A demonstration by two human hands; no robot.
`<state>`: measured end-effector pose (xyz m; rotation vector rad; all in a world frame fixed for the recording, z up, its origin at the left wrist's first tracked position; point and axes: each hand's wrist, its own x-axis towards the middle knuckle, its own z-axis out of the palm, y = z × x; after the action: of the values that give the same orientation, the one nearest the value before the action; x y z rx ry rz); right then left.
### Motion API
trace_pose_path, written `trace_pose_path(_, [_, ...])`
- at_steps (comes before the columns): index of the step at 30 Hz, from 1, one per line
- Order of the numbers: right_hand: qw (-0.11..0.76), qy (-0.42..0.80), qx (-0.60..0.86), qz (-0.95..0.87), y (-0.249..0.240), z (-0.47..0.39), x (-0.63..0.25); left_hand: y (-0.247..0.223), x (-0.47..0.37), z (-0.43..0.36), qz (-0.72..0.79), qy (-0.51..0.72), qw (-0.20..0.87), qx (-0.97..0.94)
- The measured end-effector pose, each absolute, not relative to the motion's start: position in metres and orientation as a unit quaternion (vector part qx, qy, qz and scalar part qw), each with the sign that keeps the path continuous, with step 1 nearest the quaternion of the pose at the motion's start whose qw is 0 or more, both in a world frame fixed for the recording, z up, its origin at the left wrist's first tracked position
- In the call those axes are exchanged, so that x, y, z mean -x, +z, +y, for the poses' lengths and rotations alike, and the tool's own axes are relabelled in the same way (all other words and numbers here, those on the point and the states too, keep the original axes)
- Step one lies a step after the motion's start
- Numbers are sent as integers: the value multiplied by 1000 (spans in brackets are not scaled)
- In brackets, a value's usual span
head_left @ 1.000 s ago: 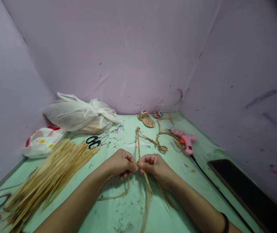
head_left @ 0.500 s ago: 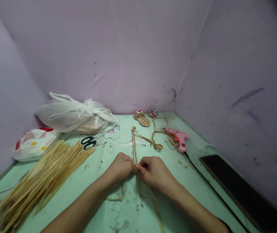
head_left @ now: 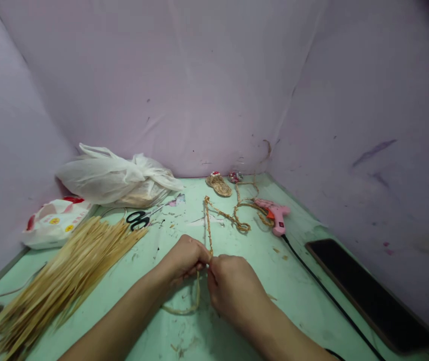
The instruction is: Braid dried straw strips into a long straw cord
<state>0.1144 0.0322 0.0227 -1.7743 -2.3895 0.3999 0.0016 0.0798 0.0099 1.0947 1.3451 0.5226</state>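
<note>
A thin braided straw cord (head_left: 208,225) runs from my fingertips away over the green table, then bends back to the right in loose loops. My left hand (head_left: 188,256) is closed, pinching the near end of the braid between thumb and fingers. Right beside it, my right hand (head_left: 233,283) is curled, back of the hand upward, fingertips at the same spot. What exactly its fingers grip is mostly hidden, though it works at the braid's end. A loose straw strand (head_left: 184,312) curves down below my left hand.
On the left lie a bundle of dry straw strips (head_left: 71,271), black-handled scissors (head_left: 138,219), a tissue pack (head_left: 54,223) and a white plastic bag (head_left: 116,175). Small woven slippers (head_left: 220,184) sit at the back. A pink glue gun (head_left: 279,215) with its cord and a dark phone (head_left: 368,296) lie right.
My right hand has rolled over and moved slightly down, its knuckles now facing up. The strands that hung beneath it no longer show. My left hand stays nearly in place.
</note>
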Motion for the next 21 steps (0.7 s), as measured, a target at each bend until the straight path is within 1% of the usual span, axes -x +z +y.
trace_pose_path(5, [83,121,566,-811,17,32,-113,10,7,84,559,214,631,-494])
trace_pose_path(10, [116,171,551,-809,20,34,-117,14,7,85,572,216,613,-500])
trace_pose_path(13, [139,281,540,-781,23,48,-132,16,9,86,576,209,612,-501])
trace_pose_path(14, [168,329,545,-752,23,55,-138,17,10,86,575,206,613,-502])
trace_pose_path(16, [269,404,570,-663,21,68,-147,17,11,87,572,201,615,-505])
trace_pose_path(18, [344,505,563,-557,18,76,-149,18,12,87,568,197,619,-505])
trace_pose_path(19, [361,560,546,-508,15,78,-147,18,12,87,566,196,622,-504])
trace_pose_path(21, [364,652,497,-442,10,76,-139,18,12,87,564,195,624,-505])
